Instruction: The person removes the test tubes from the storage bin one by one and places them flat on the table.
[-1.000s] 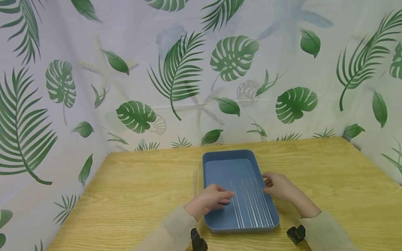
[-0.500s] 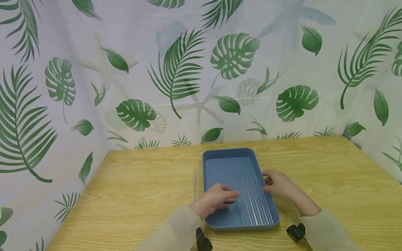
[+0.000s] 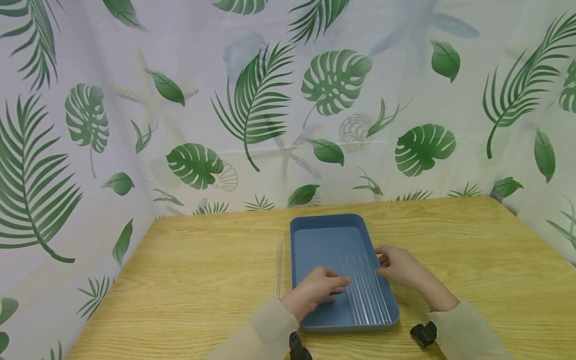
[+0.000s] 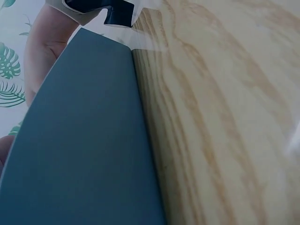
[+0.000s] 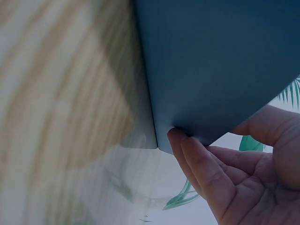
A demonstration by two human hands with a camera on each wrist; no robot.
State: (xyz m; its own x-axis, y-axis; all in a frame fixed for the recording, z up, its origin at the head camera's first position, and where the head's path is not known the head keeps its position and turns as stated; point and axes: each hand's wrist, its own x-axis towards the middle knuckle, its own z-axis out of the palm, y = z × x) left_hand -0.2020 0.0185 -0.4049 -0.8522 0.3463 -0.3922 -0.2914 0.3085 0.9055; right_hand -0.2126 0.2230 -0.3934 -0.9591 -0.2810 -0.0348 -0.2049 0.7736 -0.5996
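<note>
In the head view a blue tray (image 3: 321, 240) lies lengthwise on the table. Several clear, thin tubes (image 3: 366, 290) lie side by side in its right half. My left hand (image 3: 317, 290) is over the tray's near left part, its extended fingertips right at the leftmost tube. With thumb over the rim and fingers against the outer wall, my right hand (image 3: 398, 267) grips the tray's right side. The right wrist view shows those fingers (image 5: 201, 164) on the blue wall. The left wrist view shows mostly the tray's outer wall (image 4: 93, 131); the left hand's fingertips are hidden there.
More clear tubes (image 3: 279, 270) lie on the wooden table (image 3: 202, 265) just left of the tray, partly behind the left forearm. A leaf-print curtain (image 3: 270, 110) stands along the back and sides. Black cameras (image 3: 424, 334) sit on the wrists.
My left hand has moved right inside the tray, and the tube at its fingertips has moved right, up close to the other tubes. My right hand has stayed at the tray's side.
</note>
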